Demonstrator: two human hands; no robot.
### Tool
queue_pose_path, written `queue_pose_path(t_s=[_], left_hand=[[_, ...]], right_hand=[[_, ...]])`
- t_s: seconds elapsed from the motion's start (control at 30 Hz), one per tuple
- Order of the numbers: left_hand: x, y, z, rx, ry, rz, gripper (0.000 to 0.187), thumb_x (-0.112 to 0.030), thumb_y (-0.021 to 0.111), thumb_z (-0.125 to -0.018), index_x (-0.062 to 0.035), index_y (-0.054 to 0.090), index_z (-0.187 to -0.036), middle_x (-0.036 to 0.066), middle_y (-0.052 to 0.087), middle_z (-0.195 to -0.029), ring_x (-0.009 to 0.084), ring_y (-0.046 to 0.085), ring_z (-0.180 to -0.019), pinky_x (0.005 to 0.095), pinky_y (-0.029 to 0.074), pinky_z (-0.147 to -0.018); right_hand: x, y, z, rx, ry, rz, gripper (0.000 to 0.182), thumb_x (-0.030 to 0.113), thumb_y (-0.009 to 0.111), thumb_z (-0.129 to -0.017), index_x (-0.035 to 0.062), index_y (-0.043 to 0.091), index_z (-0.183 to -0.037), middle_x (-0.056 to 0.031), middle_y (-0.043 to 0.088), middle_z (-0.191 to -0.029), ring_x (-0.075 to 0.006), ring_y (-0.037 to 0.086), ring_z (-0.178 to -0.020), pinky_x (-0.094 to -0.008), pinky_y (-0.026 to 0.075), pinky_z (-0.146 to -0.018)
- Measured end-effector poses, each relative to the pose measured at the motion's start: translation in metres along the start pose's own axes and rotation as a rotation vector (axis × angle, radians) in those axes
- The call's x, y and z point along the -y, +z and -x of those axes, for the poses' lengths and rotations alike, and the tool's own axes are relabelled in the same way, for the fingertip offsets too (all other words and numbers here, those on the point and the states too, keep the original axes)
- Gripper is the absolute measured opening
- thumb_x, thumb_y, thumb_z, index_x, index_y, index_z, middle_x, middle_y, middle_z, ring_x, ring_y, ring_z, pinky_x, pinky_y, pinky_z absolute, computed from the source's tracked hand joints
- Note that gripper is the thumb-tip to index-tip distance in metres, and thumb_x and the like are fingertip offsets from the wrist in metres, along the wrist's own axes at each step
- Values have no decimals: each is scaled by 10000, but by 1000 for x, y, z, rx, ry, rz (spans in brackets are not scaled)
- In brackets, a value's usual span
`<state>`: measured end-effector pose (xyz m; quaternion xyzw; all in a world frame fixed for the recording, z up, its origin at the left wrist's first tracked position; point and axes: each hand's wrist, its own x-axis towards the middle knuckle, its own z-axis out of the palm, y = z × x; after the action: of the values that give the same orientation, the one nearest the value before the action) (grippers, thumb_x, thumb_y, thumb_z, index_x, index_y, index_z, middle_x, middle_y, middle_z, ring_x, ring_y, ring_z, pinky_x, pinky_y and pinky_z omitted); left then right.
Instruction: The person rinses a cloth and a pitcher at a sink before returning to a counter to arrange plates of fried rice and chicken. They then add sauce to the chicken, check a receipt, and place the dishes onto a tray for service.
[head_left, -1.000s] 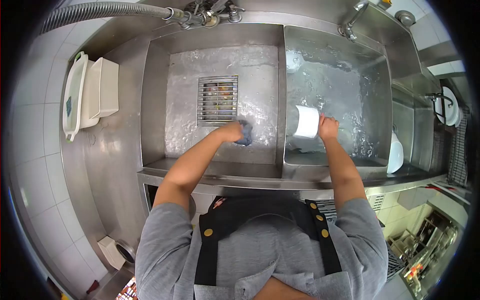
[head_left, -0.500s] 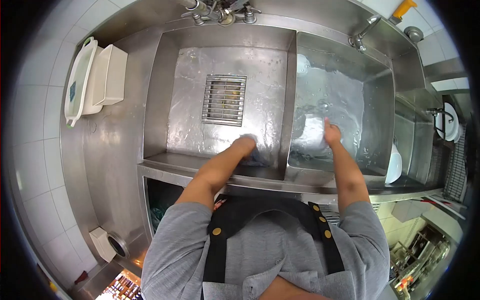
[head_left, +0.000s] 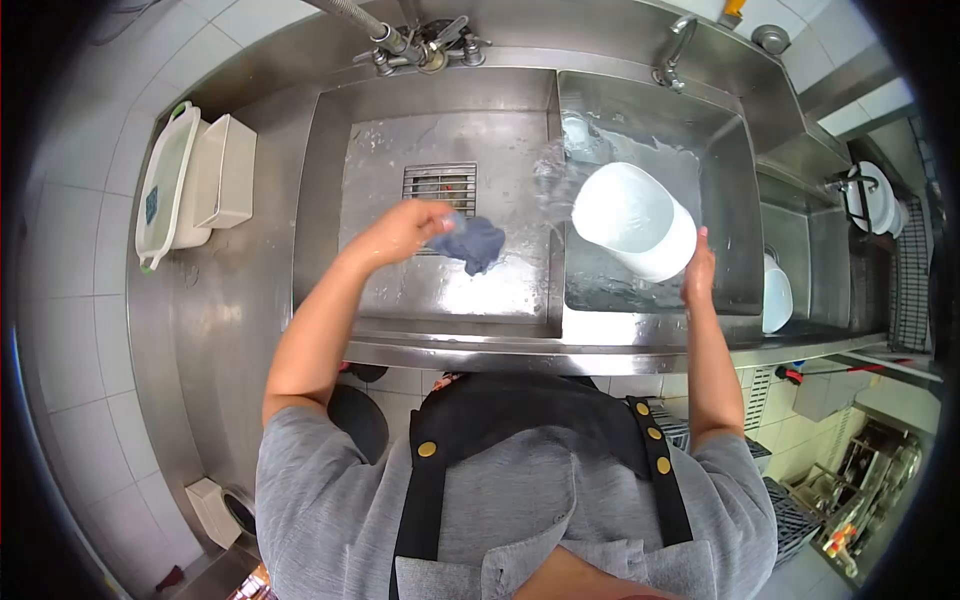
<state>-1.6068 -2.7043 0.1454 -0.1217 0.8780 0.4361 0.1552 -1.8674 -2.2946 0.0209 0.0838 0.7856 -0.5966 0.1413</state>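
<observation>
My left hand [head_left: 418, 225] is closed on a wet, dark grey-blue cloth [head_left: 474, 245], which hangs over the left sink basin [head_left: 400, 290] beside the slotted drain grate [head_left: 440, 180]. Over the water-filled right basin [head_left: 735, 270], my right hand [head_left: 702, 268] grips a white rounded container [head_left: 660, 250] by its right side. The container is tilted, its opening facing up and to the left, and water splashes off it toward the divider. Most of my right fingers are hidden behind its wall.
A faucet with a hose [head_left: 430, 50] stands behind the left basin, a smaller tap [head_left: 675, 55] behind the right. White bins [head_left: 225, 170] rest on the left counter. Another white dish [head_left: 776, 295] lies in the far-right basin, near stacked plates [head_left: 875, 195].
My right hand has lifted the white container out of the water and tilted it. My left hand has risen from the left basin's front edge with the cloth, moving left and away from me.
</observation>
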Motion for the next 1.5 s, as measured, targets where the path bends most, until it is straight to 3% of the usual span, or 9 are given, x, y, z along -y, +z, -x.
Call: queue_pose_path(t_s=[0.2, 0.27, 0.5, 0.77, 0.9, 1.03, 1.1, 1.33, 1.5], left_hand=[[-95, -67, 43, -480, 418, 660, 312, -331, 517, -970, -53, 570, -1101, -1, 592, -971, 70, 541, -885, 224, 451, -775], [-134, -88, 54, -627, 591, 910, 356, -298, 496, -976, 0, 531, -1166, 79, 620, -1018, 166, 620, -897, 318, 508, -800], [-162, -102, 67, -435, 514, 1138, 346, -349, 559, -943, -19, 551, -1046, 87, 620, -963, 204, 622, -898, 353, 514, -824], [-15, -8, -10, -87, 302, -125, 311, 40, 598, -683, -94, 658, -958, 104, 550, -1081, 269, 558, -1018, 328, 442, -905], [1, 21, -30, 94, 427, -449, 318, -97, 637, -743, -233, 708, -1021, 158, 437, -1319, 377, 475, -1169, 406, 411, -997], [-9, 60, -40, -81, 316, -547, 347, -211, 577, -835, -156, 648, -1170, 152, 575, -1239, 332, 525, -1165, 407, 399, -1014], [-13, 65, -45, 178, 492, -1001, 374, -244, 553, -852, -91, 625, -1186, 139, 617, -1193, 305, 561, -1125, 401, 430, -972], [4, 61, -52, 350, 105, 105, 306, -153, 704, -772, -87, 648, -1065, 85, 640, -1102, 171, 593, -977, 322, 455, -834], [-42, -7, 4, -4, 441, 221, 103, -7, 614, -815, -47, 575, -903, 55, 610, -1002, 159, 574, -934, 316, 448, -825]], right_hand=[[37, 63, 49, 106, 17, -199, 632, 514, 448, -955, -83, 656, -971, -120, 663, -861, -180, 579, -768, -333, 457, -715], [30, 87, 51, 147, 18, -222, 610, 498, 468, -949, -82, 658, -965, -126, 666, -871, -183, 586, -772, -338, 458, -717], [44, 164, 96, 279, 76, -359, 567, 477, 495, -937, -61, 673, -945, -129, 668, -886, -195, 597, -808, -337, 454, -751], [61, 196, 118, 438, 53, -369, 577, 468, 501, -933, -85, 664, -941, -139, 666, -887, -193, 595, -815, -329, 450, -752], [50, 201, 126, 492, 96, -266, 561, 475, 498, -937, -56, 655, -1024, -131, 666, -966, -193, 590, -903, -342, 434, -823], [36, 202, 137, 548, 65, -226, 567, 482, 510, -930, -62, 665, -971, -128, 668, -920, -181, 587, -855, -336, 437, -798], [28, 206, 136, 544, 44, -244, 568, 487, 514, -927, -58, 674, -916, -116, 669, -867, -170, 588, -810, -325, 442, -767], [39, 195, 135, 533, 101, -231, 534, 460, 515, -930, -40, 662, -817, -87, 641, -767, -159, 568, -705, -312, 440, -661], [35, 186, 123, 518, 86, -273, 522, 437, 507, -936, -40, 661, -792, -87, 635, -744, -150, 557, -682, -305, 434, -637]])
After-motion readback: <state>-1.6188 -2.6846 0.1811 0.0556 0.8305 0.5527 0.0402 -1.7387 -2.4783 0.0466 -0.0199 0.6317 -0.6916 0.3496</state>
